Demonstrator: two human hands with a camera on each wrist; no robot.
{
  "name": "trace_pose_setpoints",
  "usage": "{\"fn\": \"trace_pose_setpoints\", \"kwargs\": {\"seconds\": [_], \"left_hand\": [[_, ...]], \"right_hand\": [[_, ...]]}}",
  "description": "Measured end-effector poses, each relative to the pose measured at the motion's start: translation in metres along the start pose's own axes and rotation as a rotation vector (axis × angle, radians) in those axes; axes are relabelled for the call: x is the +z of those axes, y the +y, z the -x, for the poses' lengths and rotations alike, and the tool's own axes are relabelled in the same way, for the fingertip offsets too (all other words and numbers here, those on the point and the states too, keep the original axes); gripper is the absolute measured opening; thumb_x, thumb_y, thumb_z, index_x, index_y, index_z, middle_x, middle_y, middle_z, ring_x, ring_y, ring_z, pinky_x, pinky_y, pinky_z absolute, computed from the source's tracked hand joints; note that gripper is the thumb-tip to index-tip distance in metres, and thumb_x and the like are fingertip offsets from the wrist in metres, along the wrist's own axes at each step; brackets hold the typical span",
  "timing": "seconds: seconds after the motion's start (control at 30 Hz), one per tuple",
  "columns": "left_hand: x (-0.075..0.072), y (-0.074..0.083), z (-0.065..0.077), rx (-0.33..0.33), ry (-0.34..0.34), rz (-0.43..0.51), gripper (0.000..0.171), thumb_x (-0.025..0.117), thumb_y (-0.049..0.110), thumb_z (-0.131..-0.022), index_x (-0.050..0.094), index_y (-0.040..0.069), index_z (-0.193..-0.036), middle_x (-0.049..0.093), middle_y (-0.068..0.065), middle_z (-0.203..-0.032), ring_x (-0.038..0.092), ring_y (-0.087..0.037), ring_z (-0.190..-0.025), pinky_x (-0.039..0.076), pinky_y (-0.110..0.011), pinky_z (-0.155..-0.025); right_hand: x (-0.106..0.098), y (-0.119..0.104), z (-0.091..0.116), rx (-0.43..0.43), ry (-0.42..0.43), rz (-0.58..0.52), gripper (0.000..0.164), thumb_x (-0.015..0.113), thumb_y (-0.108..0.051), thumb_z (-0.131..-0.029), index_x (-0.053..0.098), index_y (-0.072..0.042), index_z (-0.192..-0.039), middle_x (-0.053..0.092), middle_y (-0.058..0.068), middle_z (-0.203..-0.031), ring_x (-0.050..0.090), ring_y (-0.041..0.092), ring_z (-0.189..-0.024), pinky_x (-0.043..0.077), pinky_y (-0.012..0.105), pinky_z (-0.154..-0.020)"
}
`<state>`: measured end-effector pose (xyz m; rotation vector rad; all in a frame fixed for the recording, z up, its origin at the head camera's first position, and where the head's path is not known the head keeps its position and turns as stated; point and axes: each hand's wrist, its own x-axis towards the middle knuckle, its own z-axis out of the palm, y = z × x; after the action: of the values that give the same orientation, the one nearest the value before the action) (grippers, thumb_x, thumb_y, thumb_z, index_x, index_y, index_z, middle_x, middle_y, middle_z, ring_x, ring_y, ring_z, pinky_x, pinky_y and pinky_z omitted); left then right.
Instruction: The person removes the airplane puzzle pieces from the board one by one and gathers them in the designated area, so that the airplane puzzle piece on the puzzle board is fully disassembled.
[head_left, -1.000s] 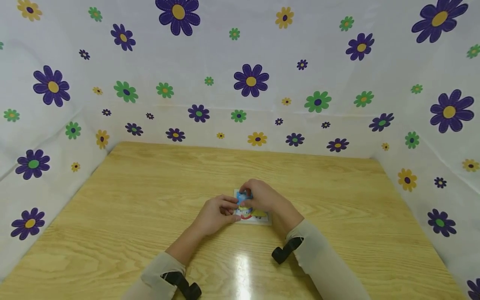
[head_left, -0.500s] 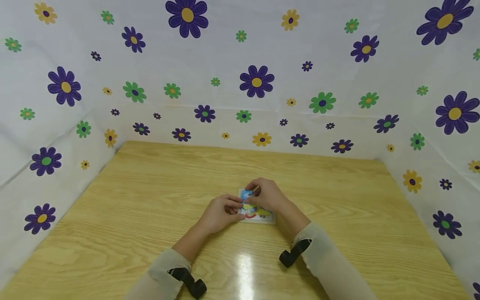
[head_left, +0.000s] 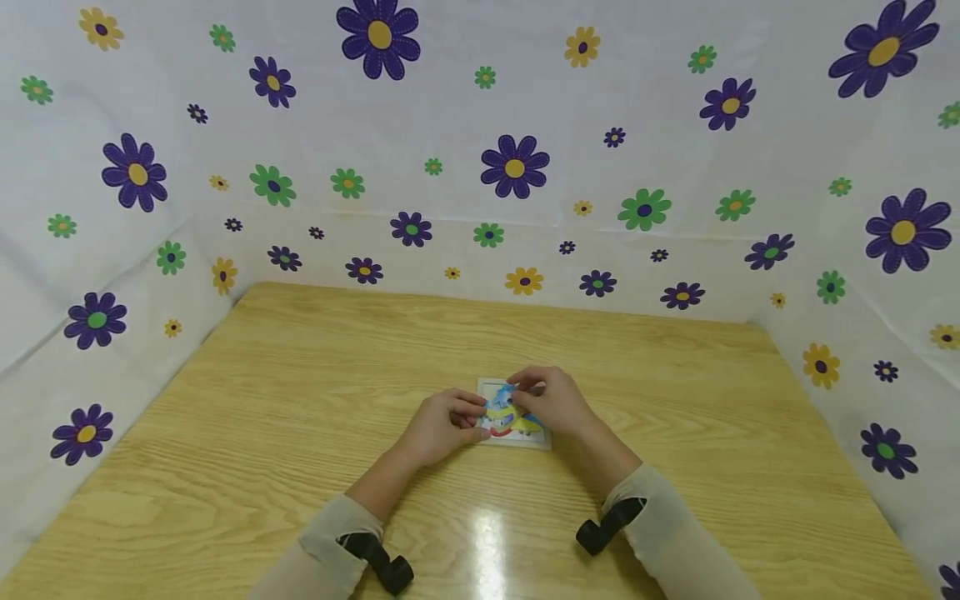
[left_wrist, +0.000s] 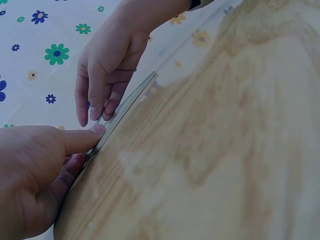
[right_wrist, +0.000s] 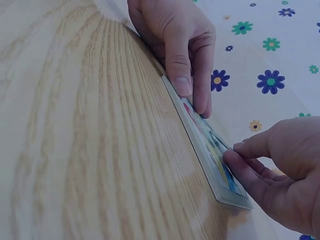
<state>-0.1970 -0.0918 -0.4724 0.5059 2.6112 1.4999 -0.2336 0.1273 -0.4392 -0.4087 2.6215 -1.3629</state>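
Puzzle board [head_left: 528, 443], left hand [head_left: 438, 428] gripping its left edge, right hand [head_left: 555, 402] pinching blue piece [head_left: 502, 395] over it

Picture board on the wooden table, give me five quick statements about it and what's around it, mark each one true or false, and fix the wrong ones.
1. The picture board lies on the wooden table. True.
2. The left hand is lifted well clear of the board. False: its thumb and fingers are on the board's left side.
3. The right hand has its fingertips at what looks like a blue piece. True.
4. Both sleeves are bright red. False: the sleeves are pale beige.
5. The backdrop has purple, green and yellow flowers on it. True.
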Motion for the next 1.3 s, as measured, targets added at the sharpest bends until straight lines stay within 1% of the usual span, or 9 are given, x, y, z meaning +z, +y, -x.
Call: {"fn": "trace_pose_setpoints", "kwargs": {"seconds": [0.1,0.33,0.5,0.63,0.83,0.9,1.1,1.2,1.3], "left_hand": [[0.0,0.0,0.0,-0.007,0.001,0.003,0.027,0.082,0.015,-0.084,0.077,0.005,-0.108,0.068,-0.003,-0.115,0.06,-0.01,-0.083,0.053,-0.02,-0.071],[-0.001,0.002,0.001,-0.014,0.001,0.013,0.026,0.082,0.014,-0.083,0.077,0.005,-0.107,0.068,-0.003,-0.115,0.059,-0.01,-0.083,0.052,-0.02,-0.071],[-0.002,0.002,0.0,-0.006,0.0,0.008,0.026,0.081,0.015,-0.085,0.076,0.005,-0.108,0.068,-0.003,-0.115,0.059,-0.011,-0.084,0.052,-0.021,-0.072],[-0.002,0.001,0.001,0.003,-0.005,0.006,0.027,0.081,0.015,-0.085,0.076,0.005,-0.109,0.068,-0.003,-0.116,0.059,-0.011,-0.084,0.053,-0.021,-0.071],[-0.001,-0.001,0.002,0.005,-0.007,0.015,0.027,0.081,0.016,-0.085,0.076,0.005,-0.109,0.068,-0.003,-0.115,0.059,-0.011,-0.084,0.053,-0.021,-0.071],[0.0,-0.002,0.002,0.005,-0.009,0.015,0.027,0.081,0.016,-0.085,0.076,0.006,-0.109,0.068,-0.003,-0.114,0.059,-0.011,-0.084,0.053,-0.021,-0.071],[-0.002,-0.002,0.002,0.005,-0.011,0.013,0.027,0.08,0.016,-0.086,0.076,0.005,-0.11,0.067,-0.003,-0.115,0.059,-0.011,-0.085,0.053,-0.021,-0.072],[-0.002,-0.001,0.002,0.001,-0.01,0.015,0.027,0.081,0.016,-0.085,0.076,0.005,-0.109,0.068,-0.003,-0.115,0.059,-0.011,-0.085,0.053,-0.021,-0.072],[-0.002,0.0,0.002,-0.004,-0.01,0.017,0.026,0.081,0.016,-0.085,0.076,0.005,-0.109,0.068,-0.003,-0.115,0.059,-0.011,-0.085,0.053,-0.02,-0.072]], "right_hand": [[-0.003,0.001,0.004,0.022,0.005,-0.032,0.024,0.067,-0.005,-0.094,0.071,0.002,-0.116,0.069,0.015,-0.101,0.07,0.018,-0.08,0.059,0.028,-0.07],[-0.012,0.008,0.015,0.088,0.02,-0.012,0.031,0.065,-0.006,-0.096,0.067,-0.001,-0.127,0.07,0.014,-0.121,0.068,0.025,-0.105,0.057,0.034,-0.088],[-0.021,0.013,0.022,0.126,0.018,-0.028,0.032,0.064,-0.005,-0.097,0.066,-0.003,-0.128,0.064,0.017,-0.13,0.067,0.029,-0.111,0.057,0.032,-0.084],[-0.028,0.019,0.026,0.148,0.041,-0.027,0.028,0.063,-0.005,-0.097,0.068,-0.002,-0.124,0.064,0.018,-0.129,0.068,0.024,-0.106,0.055,0.028,-0.08],[-0.036,0.029,0.03,0.156,0.063,0.012,0.025,0.065,-0.009,-0.096,0.069,-0.002,-0.12,0.067,0.017,-0.123,0.068,0.02,-0.099,0.054,0.03,-0.082],[-0.039,0.031,0.031,0.153,0.08,0.024,0.025,0.066,-0.01,-0.096,0.069,-0.003,-0.12,0.068,0.017,-0.12,0.068,0.02,-0.098,0.054,0.029,-0.08],[-0.039,0.035,0.024,0.158,0.15,0.014,0.024,0.066,-0.011,-0.096,0.07,0.0,-0.117,0.069,0.018,-0.108,0.068,0.016,-0.084,0.055,0.025,-0.069],[-0.038,0.035,0.02,0.176,0.169,-0.002,0.025,0.067,-0.013,-0.095,0.07,0.002,-0.116,0.069,0.018,-0.107,0.067,0.014,-0.08,0.056,0.024,-0.068],[-0.038,0.034,0.018,0.199,0.188,0.022,0.025,0.069,-0.014,-0.094,0.071,0.001,-0.114,0.069,0.018,-0.107,0.066,0.013,-0.079,0.055,0.023,-0.067]]}}
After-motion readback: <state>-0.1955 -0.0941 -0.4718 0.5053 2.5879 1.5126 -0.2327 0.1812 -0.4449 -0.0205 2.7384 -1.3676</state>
